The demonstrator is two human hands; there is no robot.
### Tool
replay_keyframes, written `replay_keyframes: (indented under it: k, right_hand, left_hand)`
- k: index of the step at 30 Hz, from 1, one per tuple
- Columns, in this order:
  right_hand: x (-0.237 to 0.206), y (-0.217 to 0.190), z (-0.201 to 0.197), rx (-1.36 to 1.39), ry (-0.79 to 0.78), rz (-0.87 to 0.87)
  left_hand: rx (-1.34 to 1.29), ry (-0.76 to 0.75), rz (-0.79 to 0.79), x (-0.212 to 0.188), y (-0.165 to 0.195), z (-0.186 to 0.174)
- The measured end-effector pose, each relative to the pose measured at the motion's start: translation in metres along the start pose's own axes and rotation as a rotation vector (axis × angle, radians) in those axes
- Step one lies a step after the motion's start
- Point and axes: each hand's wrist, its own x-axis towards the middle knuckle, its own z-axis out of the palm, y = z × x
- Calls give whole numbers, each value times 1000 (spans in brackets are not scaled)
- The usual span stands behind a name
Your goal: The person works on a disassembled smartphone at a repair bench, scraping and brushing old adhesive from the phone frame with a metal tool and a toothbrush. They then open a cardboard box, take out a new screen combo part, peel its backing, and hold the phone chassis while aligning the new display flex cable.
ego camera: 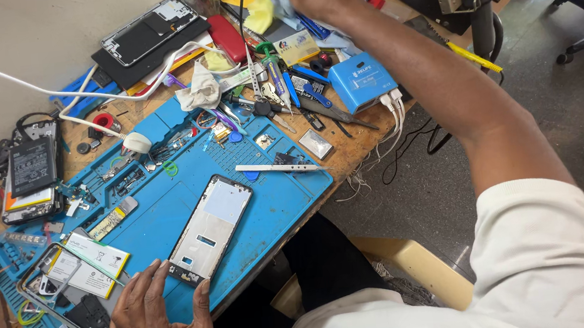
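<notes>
Phone frame (210, 229) against left hand (155, 318)

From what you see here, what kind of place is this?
Probably a phone repair bench. The left hand rests by an opened phone screen frame on a blue rubber repair mat, with flat phone batteries and scattered tweezers and screwdrivers around.

Opened phone frame (209, 230) flat on mat (160, 205)

Matt blue rubbery mat (167, 204), glossy phone frame (210, 229), wooden bench (348, 153).
</notes>
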Motion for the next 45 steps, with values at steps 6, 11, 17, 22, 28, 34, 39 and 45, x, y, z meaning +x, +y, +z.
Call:
replay_keyframes:
  k: [6, 11, 17, 22, 28, 34, 39, 45]
  right_hand:
    - [-37, -20, -40, -171, 30, -263]
    - [-87, -65, -87, -128, -25, -69]
    - [-164, -166, -78, 50, -221, -140]
    - [-188, -226, -65, -93, -326, -210]
    - [-180, -237, -53, -64, -375, -161]
    - [-193, -230, -90, 648, -136, 115]
    - [-263, -295, -75, 1430, -123, 209]
    - [-310, -317, -60, 1443, -174, 173]
  left_hand:
    - [-32, 76, 39, 5, 1, 3]
    - [-43, 38, 72, 11, 7, -3]
    - [-79, 4, -9, 3, 16, -12]
    - [-42, -18, -23, 12, 20, -16]
    - [-12, -116, -69, 18, 25, -14]
    - [-83, -14, 10, 18, 28, -21]
    - [-750, -169, 75, -6, 70, -31]
    - [-882, -563, -114, -24, 90, -16]
